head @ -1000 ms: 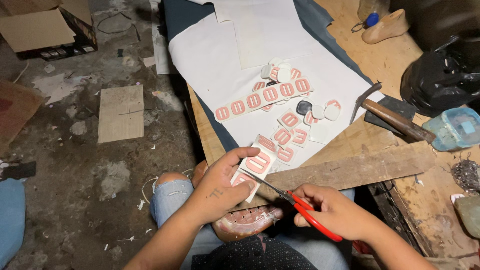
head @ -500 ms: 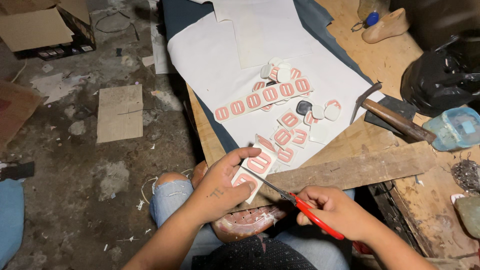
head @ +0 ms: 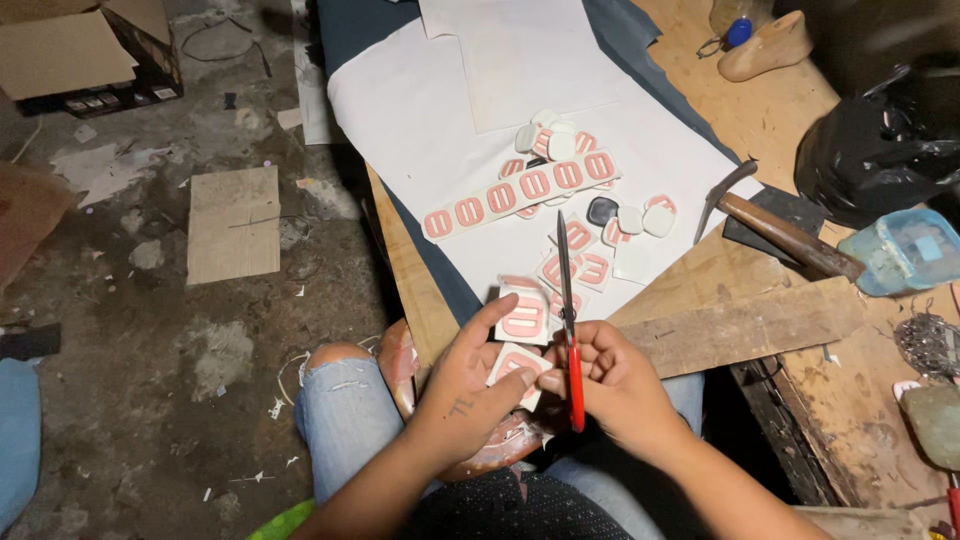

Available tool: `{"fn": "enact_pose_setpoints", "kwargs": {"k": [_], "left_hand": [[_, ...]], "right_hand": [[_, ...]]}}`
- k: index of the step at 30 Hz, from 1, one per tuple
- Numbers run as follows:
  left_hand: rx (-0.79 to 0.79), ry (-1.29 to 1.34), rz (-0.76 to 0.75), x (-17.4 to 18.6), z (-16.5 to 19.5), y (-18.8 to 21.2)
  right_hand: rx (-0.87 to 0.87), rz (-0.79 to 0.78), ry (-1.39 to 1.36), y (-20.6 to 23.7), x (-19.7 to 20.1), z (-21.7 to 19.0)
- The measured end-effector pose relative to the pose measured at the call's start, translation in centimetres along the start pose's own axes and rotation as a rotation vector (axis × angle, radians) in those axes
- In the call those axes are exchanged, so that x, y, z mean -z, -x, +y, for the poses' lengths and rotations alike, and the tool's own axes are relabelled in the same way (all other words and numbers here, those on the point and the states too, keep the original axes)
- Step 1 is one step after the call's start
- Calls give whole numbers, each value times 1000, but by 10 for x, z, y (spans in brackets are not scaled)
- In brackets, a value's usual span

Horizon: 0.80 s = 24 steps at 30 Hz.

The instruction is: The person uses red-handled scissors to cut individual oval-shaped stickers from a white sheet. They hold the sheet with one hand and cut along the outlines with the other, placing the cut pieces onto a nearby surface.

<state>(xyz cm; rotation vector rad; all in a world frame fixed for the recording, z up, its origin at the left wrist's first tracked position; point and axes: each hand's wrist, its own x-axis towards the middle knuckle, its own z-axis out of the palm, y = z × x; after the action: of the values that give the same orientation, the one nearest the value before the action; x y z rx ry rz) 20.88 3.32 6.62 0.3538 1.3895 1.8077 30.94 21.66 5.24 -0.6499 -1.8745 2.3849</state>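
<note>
My left hand [head: 468, 385] holds a small white sticker piece with a red oval print [head: 522, 318] just above my lap. A second cut piece [head: 515, 366] sits between both hands at my fingertips. My right hand [head: 618, 385] grips red-handled scissors [head: 568, 320], blades pointing away from me and nearly together, beside the held piece. On the white sheet [head: 420, 110] ahead lies a strip of red oval stickers [head: 520, 188] among several loose cut pieces [head: 590, 262].
A hammer [head: 780, 232] lies on the wooden bench [head: 750, 120] to the right, with a wooden plank [head: 745, 325], a blue plastic tub [head: 905, 250], a black bag [head: 880, 150] and a wooden shoe form [head: 765, 48]. Cardboard [head: 235, 222] lies on the dirty floor left.
The scissors swung from slanting toward the lower right to pointing straight away from me. My right hand moved in against my left, and a cut piece now lies between them.
</note>
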Motion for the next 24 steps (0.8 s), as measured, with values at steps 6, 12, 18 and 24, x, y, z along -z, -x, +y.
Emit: {"fn": "enact_pose_setpoints", "kwargs": {"k": [6,12,18,24], "left_hand": [[-195,148,264,16,-19,-17],[-137,430,331,42,-20,-19],[-36,408,178,37,-12,-4],[-223,70,68,37,5,-4]], "right_hand": [[65,104,143,-25,23,-17],[160,400,829,-58,75,-51],[-89,238,406,-26,86,-46],[-132,-262,613,19,63,-32]]}}
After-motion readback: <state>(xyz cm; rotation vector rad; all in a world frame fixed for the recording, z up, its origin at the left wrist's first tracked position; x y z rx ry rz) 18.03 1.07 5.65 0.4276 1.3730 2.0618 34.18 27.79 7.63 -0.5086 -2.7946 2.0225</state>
